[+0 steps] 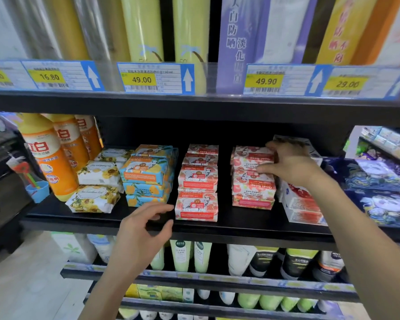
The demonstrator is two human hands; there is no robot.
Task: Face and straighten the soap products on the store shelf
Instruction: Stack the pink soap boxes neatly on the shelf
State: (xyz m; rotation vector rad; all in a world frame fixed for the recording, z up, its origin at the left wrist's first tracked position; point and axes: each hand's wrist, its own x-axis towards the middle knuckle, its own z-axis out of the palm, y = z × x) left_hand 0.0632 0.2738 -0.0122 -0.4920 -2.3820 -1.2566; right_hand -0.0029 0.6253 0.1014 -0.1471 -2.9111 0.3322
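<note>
Left hand [146,227] hovers just before the front edge of the shelf [240,229], its fingers [162,210] loosely spread and holding nothing. It looks ready to steady the red-and-white stack [196,204] beside it. The right hand [291,165] pinches the top box [252,158] of the pink goat-soap stack [252,192], thumb on the front face and fingers over the back. That hold would suit turning it, since its lettering reads upside down. These boxes lie flat, long axis along the shelf, printed faces toward the aisle, set back from the front edge and right of the middle. Leftward come a blue-and-orange stack [146,179], floral wrapped bars [92,199] and orange bottles [49,158] at the left end.
</note>
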